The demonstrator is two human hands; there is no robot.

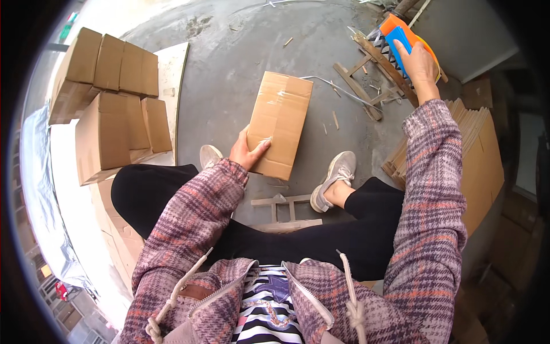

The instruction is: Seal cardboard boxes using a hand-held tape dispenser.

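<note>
My left hand (248, 150) grips the lower left side of a closed brown cardboard box (282, 117), its thumb lying on the top face. Clear tape shines along the middle of that face. The box is held tilted between my knees, above the floor. At the upper right my right hand (421, 64) is wrapped round the blue part of a blue and orange tape dispenser (395, 27). The dispenser is over a wooden stool (382, 60) with a dark woven seat. Some of my right fingers are hidden behind the dispenser.
Stacked cardboard boxes (123, 123) stand at the left on a pale board (176, 74). Flattened cardboard sheets (478, 155) lean at the right. A low wooden frame (281, 202) lies near my shoes (338, 175). Wood scraps and a thin pale strap (338, 89) litter the grey floor.
</note>
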